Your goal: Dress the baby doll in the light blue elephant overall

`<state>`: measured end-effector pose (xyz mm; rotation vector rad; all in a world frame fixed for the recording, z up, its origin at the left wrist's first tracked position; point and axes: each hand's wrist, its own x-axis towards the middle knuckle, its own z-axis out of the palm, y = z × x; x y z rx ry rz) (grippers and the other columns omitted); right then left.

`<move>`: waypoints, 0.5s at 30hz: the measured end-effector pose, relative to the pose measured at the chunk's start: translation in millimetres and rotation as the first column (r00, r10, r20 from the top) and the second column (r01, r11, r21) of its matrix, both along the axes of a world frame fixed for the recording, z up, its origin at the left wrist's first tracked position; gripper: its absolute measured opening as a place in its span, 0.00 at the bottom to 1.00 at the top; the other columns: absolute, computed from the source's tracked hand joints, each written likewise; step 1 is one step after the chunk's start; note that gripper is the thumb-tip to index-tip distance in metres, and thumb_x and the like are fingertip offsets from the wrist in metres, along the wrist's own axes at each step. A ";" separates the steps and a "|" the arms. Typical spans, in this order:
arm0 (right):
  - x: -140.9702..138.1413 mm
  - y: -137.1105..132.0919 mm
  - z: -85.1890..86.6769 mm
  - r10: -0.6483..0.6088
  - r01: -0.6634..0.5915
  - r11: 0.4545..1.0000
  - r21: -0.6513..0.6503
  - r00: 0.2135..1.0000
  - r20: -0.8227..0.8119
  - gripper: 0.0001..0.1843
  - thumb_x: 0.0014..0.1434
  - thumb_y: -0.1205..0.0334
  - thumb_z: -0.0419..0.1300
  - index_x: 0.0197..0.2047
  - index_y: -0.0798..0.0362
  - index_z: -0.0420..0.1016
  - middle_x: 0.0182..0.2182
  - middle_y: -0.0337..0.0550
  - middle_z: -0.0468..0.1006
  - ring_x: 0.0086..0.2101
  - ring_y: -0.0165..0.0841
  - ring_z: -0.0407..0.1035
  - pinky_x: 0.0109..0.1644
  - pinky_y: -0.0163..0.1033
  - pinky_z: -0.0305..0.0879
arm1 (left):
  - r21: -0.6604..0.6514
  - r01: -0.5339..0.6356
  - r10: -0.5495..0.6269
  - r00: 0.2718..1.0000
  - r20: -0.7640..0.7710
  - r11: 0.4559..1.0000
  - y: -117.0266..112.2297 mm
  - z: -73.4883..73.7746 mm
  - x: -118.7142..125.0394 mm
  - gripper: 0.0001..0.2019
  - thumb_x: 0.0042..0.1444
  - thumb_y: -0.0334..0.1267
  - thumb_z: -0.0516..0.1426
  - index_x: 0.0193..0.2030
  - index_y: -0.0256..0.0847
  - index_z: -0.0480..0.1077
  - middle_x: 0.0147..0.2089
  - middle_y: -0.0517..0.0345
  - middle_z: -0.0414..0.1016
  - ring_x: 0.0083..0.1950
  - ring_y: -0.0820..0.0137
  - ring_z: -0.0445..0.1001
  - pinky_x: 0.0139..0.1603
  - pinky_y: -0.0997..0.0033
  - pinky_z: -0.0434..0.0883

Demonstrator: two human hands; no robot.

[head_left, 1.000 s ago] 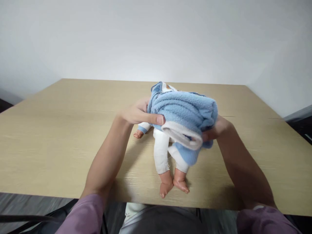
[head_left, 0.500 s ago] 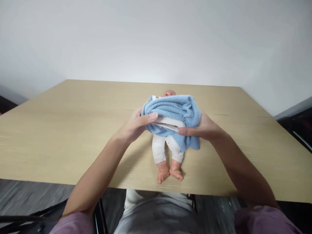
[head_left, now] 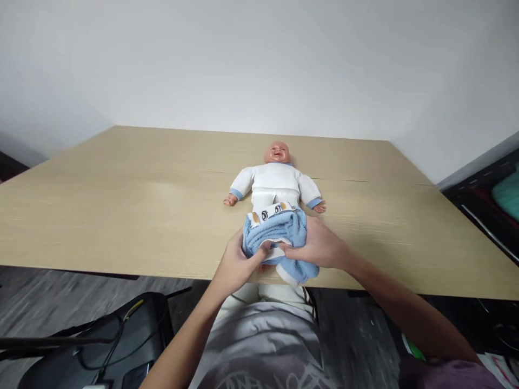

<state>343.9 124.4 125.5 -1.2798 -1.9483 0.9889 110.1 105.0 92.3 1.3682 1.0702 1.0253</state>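
A baby doll (head_left: 275, 181) in white clothes lies on its back on the wooden table (head_left: 121, 205), head away from me. A bunched light-blue fleece garment (head_left: 279, 229) with a patterned lining covers its legs at the table's front edge. My left hand (head_left: 235, 265) is closed on the garment's left side. My right hand (head_left: 318, 246) grips its right side, fingers pressed into the cloth. The doll's legs and feet are hidden under the garment and my hands.
A plain white wall rises behind the table. A dark chair or bag with cables (head_left: 101, 346) sits on the floor at lower left. A dark shelf with a teal item (head_left: 506, 194) stands at the right edge.
Both hands brought the blue garment down from the doll's head and chest to its legs at the table's front edge. The doll's head and torso are now uncovered; its feet are hidden.
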 end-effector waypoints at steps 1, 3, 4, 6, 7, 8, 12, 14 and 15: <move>-1.4 -3.3 -3.1 -0.004 0.004 1.000 -0.010 1.000 0.015 0.19 0.59 0.58 0.74 0.53 0.49 0.85 0.47 0.45 0.91 0.49 0.49 0.85 0.55 0.52 0.82 | 0.001 -0.001 0.001 1.000 -0.008 1.000 -4.0 -4.9 -0.3 0.26 0.67 0.54 0.69 0.60 0.34 0.76 0.58 0.40 0.87 0.59 0.51 0.87 0.59 0.59 0.83; -4.1 -6.5 -10.6 -0.038 0.038 0.999 -0.018 0.999 0.035 0.15 0.59 0.60 0.72 0.50 0.49 0.85 0.45 0.43 0.90 0.46 0.46 0.85 0.50 0.47 0.80 | 0.007 0.011 -0.011 1.000 -0.015 1.000 -9.1 -15.2 -1.1 0.26 0.67 0.50 0.69 0.63 0.35 0.75 0.61 0.40 0.86 0.62 0.52 0.86 0.63 0.58 0.82; -5.2 -6.5 -15.1 -0.059 0.059 0.998 -0.005 0.997 0.042 0.13 0.59 0.61 0.71 0.47 0.50 0.84 0.43 0.42 0.90 0.43 0.44 0.84 0.48 0.45 0.79 | 0.010 0.017 -0.016 1.000 -0.020 1.000 -10.2 -20.6 -1.5 0.26 0.67 0.48 0.69 0.65 0.36 0.74 0.63 0.41 0.86 0.64 0.52 0.85 0.66 0.58 0.80; -6.5 -4.1 -24.9 -0.090 0.089 0.996 0.016 0.994 0.067 0.08 0.59 0.62 0.70 0.43 0.51 0.83 0.38 0.41 0.89 0.39 0.40 0.82 0.45 0.43 0.76 | 0.013 0.020 -0.019 0.999 -0.048 1.000 -9.6 -31.2 -2.5 0.28 0.66 0.45 0.68 0.69 0.39 0.73 0.66 0.44 0.84 0.66 0.53 0.84 0.69 0.58 0.78; -6.9 -2.2 -29.8 -0.097 0.095 0.995 0.021 0.992 0.083 0.07 0.59 0.62 0.70 0.42 0.51 0.83 0.37 0.41 0.89 0.39 0.40 0.82 0.44 0.42 0.75 | 0.015 0.016 -0.014 0.997 -0.074 1.000 -8.1 -36.0 -2.9 0.28 0.66 0.44 0.68 0.70 0.40 0.72 0.66 0.45 0.84 0.66 0.54 0.84 0.69 0.58 0.78; -7.3 -0.2 -34.3 -0.101 0.098 0.995 0.026 0.990 0.098 0.07 0.59 0.62 0.70 0.42 0.51 0.83 0.38 0.41 0.89 0.39 0.40 0.82 0.44 0.42 0.74 | 0.023 0.007 -0.005 0.994 -0.109 1.000 -6.0 -40.2 -3.2 0.28 0.65 0.44 0.67 0.70 0.40 0.72 0.66 0.46 0.84 0.66 0.54 0.84 0.68 0.57 0.78; -9.7 6.5 -46.2 -0.131 0.125 0.991 0.056 0.982 0.133 0.09 0.60 0.62 0.70 0.44 0.50 0.85 0.42 0.43 0.90 0.41 0.42 0.83 0.47 0.43 0.75 | 0.083 -0.035 0.058 0.955 -0.290 0.996 6.5 -50.1 -1.8 0.22 0.67 0.47 0.62 0.63 0.39 0.76 0.60 0.45 0.86 0.60 0.52 0.85 0.64 0.56 0.78; -11.7 9.3 -48.1 -0.151 0.143 0.987 0.066 0.978 0.140 0.11 0.59 0.63 0.71 0.46 0.50 0.86 0.44 0.45 0.91 0.43 0.43 0.84 0.50 0.44 0.76 | 0.113 -0.059 0.096 0.929 -0.357 0.992 13.9 -51.4 0.3 0.19 0.68 0.48 0.60 0.59 0.39 0.78 0.56 0.45 0.88 0.56 0.51 0.86 0.61 0.55 0.77; -12.6 11.1 -48.4 -0.161 0.154 0.986 0.061 0.976 0.146 0.12 0.59 0.63 0.71 0.48 0.50 0.86 0.45 0.46 0.91 0.44 0.44 0.84 0.51 0.45 0.77 | 0.123 -0.069 0.111 0.919 -0.378 0.990 17.7 -51.4 1.4 0.19 0.68 0.49 0.59 0.57 0.39 0.79 0.54 0.45 0.88 0.54 0.51 0.86 0.59 0.56 0.77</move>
